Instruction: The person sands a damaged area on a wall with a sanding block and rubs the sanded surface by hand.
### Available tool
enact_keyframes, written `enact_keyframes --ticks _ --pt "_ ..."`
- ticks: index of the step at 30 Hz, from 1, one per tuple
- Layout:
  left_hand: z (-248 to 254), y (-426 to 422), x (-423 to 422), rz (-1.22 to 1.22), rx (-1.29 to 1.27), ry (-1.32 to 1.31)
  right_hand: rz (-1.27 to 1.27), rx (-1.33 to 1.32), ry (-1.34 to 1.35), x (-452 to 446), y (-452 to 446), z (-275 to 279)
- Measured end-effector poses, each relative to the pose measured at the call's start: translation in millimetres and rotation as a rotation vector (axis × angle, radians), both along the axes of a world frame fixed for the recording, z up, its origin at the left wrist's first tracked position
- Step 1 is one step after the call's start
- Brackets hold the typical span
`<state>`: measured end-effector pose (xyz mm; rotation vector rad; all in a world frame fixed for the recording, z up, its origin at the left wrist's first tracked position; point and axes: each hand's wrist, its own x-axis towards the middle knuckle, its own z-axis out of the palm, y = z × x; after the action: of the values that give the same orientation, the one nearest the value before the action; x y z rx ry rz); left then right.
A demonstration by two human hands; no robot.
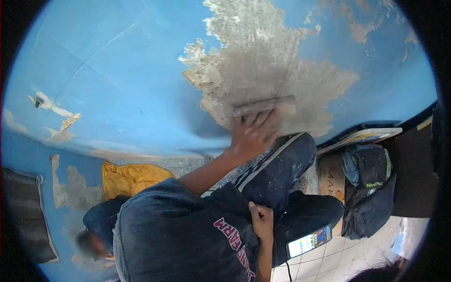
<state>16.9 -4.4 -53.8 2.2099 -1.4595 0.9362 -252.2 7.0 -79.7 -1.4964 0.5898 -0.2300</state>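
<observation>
My left hand is against the wall, its fingers wrapped over a long greyish block that looks like a sanding block. The block lies flat on a bare grey plaster patch, with blue peeling paint around it; its outline is a little blurred. Down at my lap, my right hand is closed against my dark clothes, the thumb pointing up. Whatever its curled fingers may hold is hidden. Close by, a phone with a lit screen rests beside my leg, and a dark cable hangs below it.
Another person is low at the left, near a yellow cloth. To the right are a cardboard box, dark clothes and a leaning panel. White floor tiles show below. A fixture sticks out of the wall.
</observation>
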Motion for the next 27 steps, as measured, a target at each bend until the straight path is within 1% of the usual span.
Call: enact_keyframes --ticks 2,3,5,6,8,10,11,12,13,15,16,18,19,21,22,24,25,27 --pt "27 5 -9 0.046 0.003 0.219 0.010 0.072 0.094 3 -2 14" --pt "42 5 -13 0.041 0.012 0.232 0.004 0.081 0.107 2 0 18" --pt "68 -2 -10 0.177 -0.040 0.059 0.057 -0.261 0.063 0 -1 29" --pt "68 -4 -9 0.172 -0.045 0.061 0.051 -0.266 0.066 -5 -1 40" --pt "68 -7 -7 0.177 -0.092 -0.012 -0.078 -0.453 -0.050 -24 3 71" --pt "62 -5 -2 0.173 -0.070 -0.039 -0.420 -0.734 -0.072 -47 6 90" --pt "60 -5 -1 0.171 -0.058 -0.049 -0.616 -0.795 0.056 -59 7 95" --pt "58 -5 0 0.170 -0.046 -0.059 -0.698 -0.928 0.364 -81 2 97" --pt "57 -6 0 0.171 -0.067 -0.064 -0.842 -0.976 0.594 -92 -3 97" --pt "57 -6 -1 0.173 -0.089 -0.070 -1.037 -0.986 0.399 -100 -21 88" --pt "58 -8 -2 0.176 -0.091 -0.056 -1.045 -0.988 0.395 -103 -25 87" --pt "61 -9 -4 0.179 -0.091 -0.038 -0.851 -0.971 0.859 -115 -27 85" --pt "62 -9 -5 0.188 -0.083 -0.015 -0.852 -0.972 0.861 -121 -27 80" --pt "63 -8 -6 0.201 -0.075 0.008 -0.769 -0.961 0.969 -123 -27 75" --pt "62 -7 -5 0.200 -0.068 -0.015 -0.766 -0.963 0.966 -118 -27 76" --pt "58 -6 -3 0.203 -0.061 -0.044 -1.026 -1.066 0.597 -104 -22 79" --pt "53 -6 -3 0.197 -0.062 -0.035 -1.024 -1.066 0.593 -105 -18 76" --pt "50 -8 -4 0.193 -0.065 -0.025 -0.808 -0.850 0.391 -109 -9 67"
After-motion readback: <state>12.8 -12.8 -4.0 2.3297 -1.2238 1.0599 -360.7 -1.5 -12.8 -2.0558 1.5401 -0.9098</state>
